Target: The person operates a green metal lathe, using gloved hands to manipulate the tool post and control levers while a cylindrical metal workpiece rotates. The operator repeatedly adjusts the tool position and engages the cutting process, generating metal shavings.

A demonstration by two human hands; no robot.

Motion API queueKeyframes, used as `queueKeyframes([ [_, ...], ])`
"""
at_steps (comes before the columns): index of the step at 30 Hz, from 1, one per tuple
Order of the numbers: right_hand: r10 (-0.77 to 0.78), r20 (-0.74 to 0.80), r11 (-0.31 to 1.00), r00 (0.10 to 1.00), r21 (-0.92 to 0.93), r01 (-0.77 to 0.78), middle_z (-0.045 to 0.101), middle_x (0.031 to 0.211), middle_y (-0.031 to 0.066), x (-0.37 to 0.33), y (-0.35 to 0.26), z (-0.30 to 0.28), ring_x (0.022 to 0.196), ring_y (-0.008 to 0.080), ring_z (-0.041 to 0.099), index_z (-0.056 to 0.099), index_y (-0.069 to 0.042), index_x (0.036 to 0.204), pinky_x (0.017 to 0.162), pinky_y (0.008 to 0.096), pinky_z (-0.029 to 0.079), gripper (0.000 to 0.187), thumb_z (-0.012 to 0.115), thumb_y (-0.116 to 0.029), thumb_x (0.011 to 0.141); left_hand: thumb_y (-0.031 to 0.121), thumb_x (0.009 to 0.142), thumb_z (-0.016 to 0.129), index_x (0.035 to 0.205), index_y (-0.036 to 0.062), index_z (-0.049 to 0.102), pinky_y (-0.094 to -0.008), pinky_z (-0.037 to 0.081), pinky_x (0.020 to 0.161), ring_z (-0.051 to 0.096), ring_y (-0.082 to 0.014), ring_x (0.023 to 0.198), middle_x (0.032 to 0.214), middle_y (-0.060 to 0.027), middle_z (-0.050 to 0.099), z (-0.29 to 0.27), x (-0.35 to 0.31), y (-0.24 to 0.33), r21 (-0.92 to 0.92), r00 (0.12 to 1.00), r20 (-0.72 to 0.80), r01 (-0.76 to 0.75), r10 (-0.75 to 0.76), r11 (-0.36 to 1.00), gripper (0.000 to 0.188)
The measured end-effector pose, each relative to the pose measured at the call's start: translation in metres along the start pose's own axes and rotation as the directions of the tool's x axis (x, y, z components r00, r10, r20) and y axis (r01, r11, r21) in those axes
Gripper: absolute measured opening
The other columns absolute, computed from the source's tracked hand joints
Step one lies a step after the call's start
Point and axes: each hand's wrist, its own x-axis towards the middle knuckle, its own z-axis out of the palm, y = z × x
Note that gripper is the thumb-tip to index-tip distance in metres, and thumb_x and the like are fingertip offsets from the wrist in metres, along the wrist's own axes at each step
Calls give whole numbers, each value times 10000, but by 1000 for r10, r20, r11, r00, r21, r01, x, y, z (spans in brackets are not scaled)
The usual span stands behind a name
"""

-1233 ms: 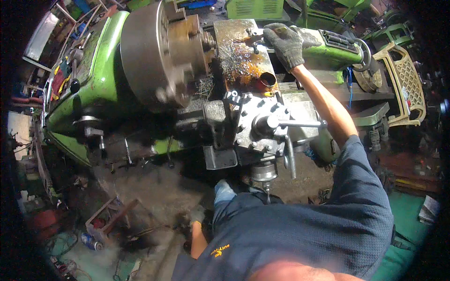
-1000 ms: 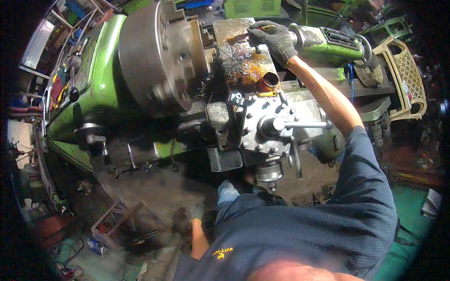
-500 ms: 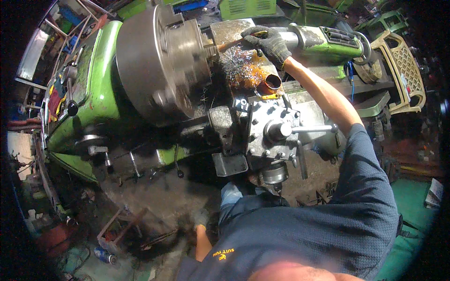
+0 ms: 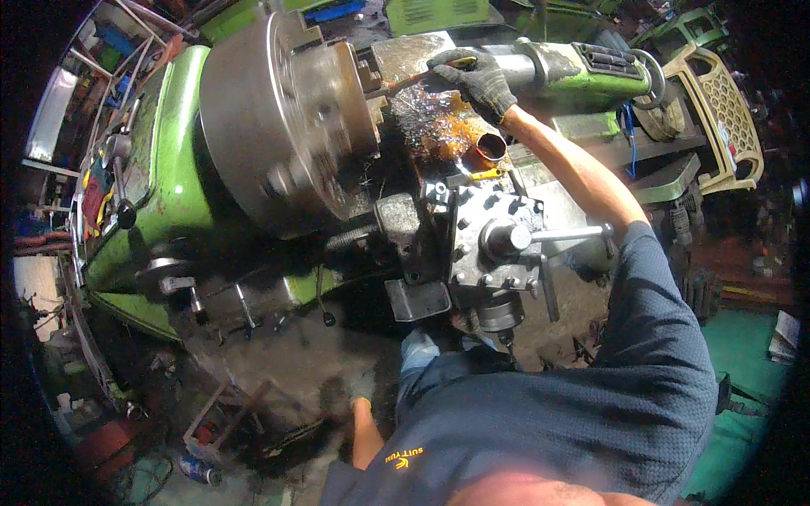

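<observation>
My right hand [image 4: 477,80], in a dark knitted glove, closes round a slim brush [image 4: 411,83] with some yellow on its handle. The brush's tip points left and reaches the jaw end of the lathe chuck [image 4: 270,126], whose smeared outline shows it spinning. Below the brush lies an oily, wet brown metal surface [image 4: 430,118]. A small open can [image 4: 491,148] with dark liquid stands near my right wrist. My left hand [image 4: 363,388], also gloved, hangs low beside my leg, away from the machine; its fingers are too dark and blurred to read.
The tool post [image 4: 498,236] with its long clamping lever [image 4: 574,233] stands between my body and my right forearm. Right of my right hand is the green tailstock [image 4: 582,76] with a handwheel. Control levers [image 4: 325,295] stick out at the front. A beige plastic chair [image 4: 717,118] stands at far right.
My right hand and the brush have shifted slightly left. The chuck still spins. The whole view has tilted a little, and my left hand stays low.
</observation>
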Motion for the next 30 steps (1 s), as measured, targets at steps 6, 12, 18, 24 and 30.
queueKeyframes([
  [6,49,32,998,998,27,-50,755,1024,73,3,2,7,905,123,700,737,-16,1087,832,265,571,212,739,-130,909,262,898,577,1075,113,718,-450,548,815,693,-332,924,1072,-138,716,-7,32,-11,463,981,51,-187,185,866,270],
  [12,-28,-37,985,999,-169,22,758,944,39,-12,-10,-18,839,92,688,756,-48,1077,773,253,562,207,717,-190,930,284,892,624,965,85,712,-442,541,831,682,-328,898,994,-155,708,-110,103,43,644,913,-221,-128,344,754,230],
  [18,75,-164,984,984,-150,-100,755,935,55,-77,-53,-62,819,104,691,744,-29,1048,765,265,563,222,713,-214,930,392,896,672,921,95,676,-468,531,838,643,-324,938,968,-157,678,-94,164,0,-502,868,-469,-111,-162,858,298],
  [24,82,-287,937,954,-305,-173,748,905,40,-124,-9,-99,806,94,678,745,-37,1048,719,254,553,229,732,-219,909,508,961,605,1113,144,605,-519,538,794,582,-308,1006,1024,-117,628,-114,167,23,-767,907,420,374,32,-521,395],
  [30,221,-350,928,910,-211,-306,733,806,47,-138,11,-82,692,89,664,744,-31,990,644,258,542,214,734,-227,905,359,937,669,1004,99,630,-341,517,583,574,-224,730,894,-111,624,-161,160,88,-847,929,345,249,-131,-469,271],
])
